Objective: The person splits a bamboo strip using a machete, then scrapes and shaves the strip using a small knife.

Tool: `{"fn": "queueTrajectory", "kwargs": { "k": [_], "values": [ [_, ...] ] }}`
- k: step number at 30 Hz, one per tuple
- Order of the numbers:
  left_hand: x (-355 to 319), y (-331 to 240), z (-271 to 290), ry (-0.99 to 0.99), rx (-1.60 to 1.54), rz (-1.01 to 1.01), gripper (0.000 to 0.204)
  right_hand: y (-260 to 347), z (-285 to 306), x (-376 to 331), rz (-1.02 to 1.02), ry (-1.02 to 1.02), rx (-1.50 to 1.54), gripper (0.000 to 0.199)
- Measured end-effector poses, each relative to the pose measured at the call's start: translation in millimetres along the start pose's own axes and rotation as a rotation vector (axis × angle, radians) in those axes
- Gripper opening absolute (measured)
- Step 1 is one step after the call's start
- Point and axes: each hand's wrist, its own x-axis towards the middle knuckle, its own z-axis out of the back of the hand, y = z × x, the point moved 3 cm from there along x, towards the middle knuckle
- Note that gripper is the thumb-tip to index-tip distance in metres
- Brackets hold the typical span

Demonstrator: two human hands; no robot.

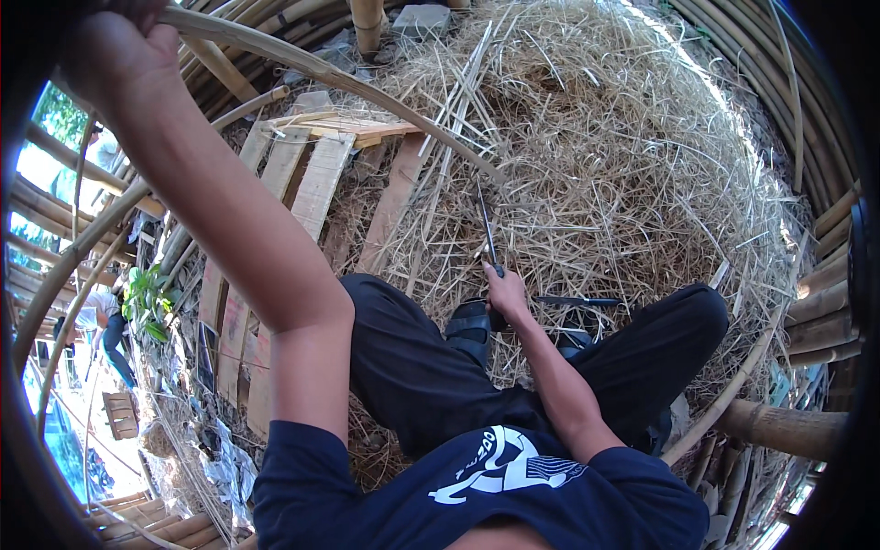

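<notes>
Raised high at the far left, my left hand [128, 55] is closed round one end of a long, curved bamboo strip [316, 67]. The strip slopes down to the right, and its lower end rests close to the straw in front of me. My right hand [507, 291], low between my knees, grips the dark handle of a knife [489, 231]. Its thin blade points away from me, its tip near the strip's lower end; whether they touch I cannot tell. A second knife [579, 301] with a dark handle lies on the straw just right of my right hand.
Dry straw and shavings [596, 137] cover the ground. A wooden pallet [321, 179] lies at the left. Bamboo poles [779, 429] form walls around me. Beyond the left wall, a person [110, 321] stands near a leafy green plant [147, 302].
</notes>
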Motion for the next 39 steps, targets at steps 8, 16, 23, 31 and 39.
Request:
{"fn": "queueTrajectory", "kwargs": {
  "k": [8,16,23,31,39],
  "values": [
    [-33.4,42.4,-40.5,0.127,0.002,0.107,0.057,15.8,18.7,-79.0,-0.007,0.153,-0.065,0.05],
    [-63.3,88.8,-69.0,0.207,-0.167,0.296,0.056,26.6,36.6,-134.0,0.149,0.236,0.048,0.041],
    [-79.7,102.6,-94.2,0.212,-0.247,0.315,0.056,75.0,46.7,-154.4,0.285,0.151,0.319,0.038],
    [-85.9,102.6,-101.1,0.222,-0.298,0.401,0.057,139.0,43.2,-132.4,0.486,0.169,0.296,0.044],
    [-90.9,97.1,-96.9,0.259,-0.322,0.415,0.056,109.9,25.2,-110.5,0.524,0.064,0.21,0.042]
  ]
}}
